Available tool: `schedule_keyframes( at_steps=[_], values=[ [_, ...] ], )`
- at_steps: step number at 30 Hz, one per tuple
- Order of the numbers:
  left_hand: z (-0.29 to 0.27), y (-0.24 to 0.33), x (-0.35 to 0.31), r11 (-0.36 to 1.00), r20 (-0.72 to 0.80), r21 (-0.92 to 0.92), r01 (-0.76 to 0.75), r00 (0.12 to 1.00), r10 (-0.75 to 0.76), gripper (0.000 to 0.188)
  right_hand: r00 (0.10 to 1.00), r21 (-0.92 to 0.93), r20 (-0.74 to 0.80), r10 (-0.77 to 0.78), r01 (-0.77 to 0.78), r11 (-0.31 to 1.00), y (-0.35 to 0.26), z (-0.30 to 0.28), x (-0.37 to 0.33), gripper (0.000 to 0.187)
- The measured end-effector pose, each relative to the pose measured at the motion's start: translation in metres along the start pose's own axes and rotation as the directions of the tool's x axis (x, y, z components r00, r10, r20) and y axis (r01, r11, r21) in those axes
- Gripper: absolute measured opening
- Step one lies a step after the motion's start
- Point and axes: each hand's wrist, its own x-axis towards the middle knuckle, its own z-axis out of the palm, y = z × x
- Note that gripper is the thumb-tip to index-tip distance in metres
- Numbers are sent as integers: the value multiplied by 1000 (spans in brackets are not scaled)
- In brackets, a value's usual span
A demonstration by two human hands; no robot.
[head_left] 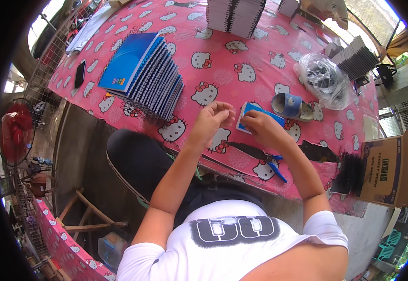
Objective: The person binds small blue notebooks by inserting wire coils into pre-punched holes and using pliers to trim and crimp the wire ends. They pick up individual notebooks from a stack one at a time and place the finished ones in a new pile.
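A small blue-covered notepad (268, 118) lies on the pink tablecloth in front of me. Bent over its near left part, my right hand (261, 125) grips it, with the fingertips partly hidden. Just left of the notepad and apart from it, my left hand (214, 119) is raised with fingers loosely curled; I see nothing in it. Below both hands rests a hand tool with blue handles (277, 172), pliers-like, partly behind my right forearm. A blue slide sandal (288, 106) sits just beyond the notepad.
A tall stack of blue spiral notebooks (143, 70) stands left. More bound stacks (236, 18) are at the far side. Right are a clear plastic bag (323, 79), grey notepads (356, 58), black spiral coils (348, 173) and a cardboard box (385, 169). A phone (80, 74) lies far left.
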Motion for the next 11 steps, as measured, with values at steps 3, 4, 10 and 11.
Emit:
schedule_keyframes(
  at_steps=[3,4,10,11],
  values=[
    [1,-19,11,994,-33,35,102,994,-101,15,998,14,-56,-36,37,999,5,2,-3,25],
    [1,-22,14,991,-50,48,127,991,-124,15,997,24,-72,-1,3,1000,3,2,-3,25],
    [30,-3,25,952,90,-159,262,964,-250,57,869,39,-445,219,-225,974,-28,-27,-17,23],
    [36,-9,36,961,99,-109,252,965,-242,61,862,17,-469,191,-208,978,-25,-38,-9,23]
  ],
)
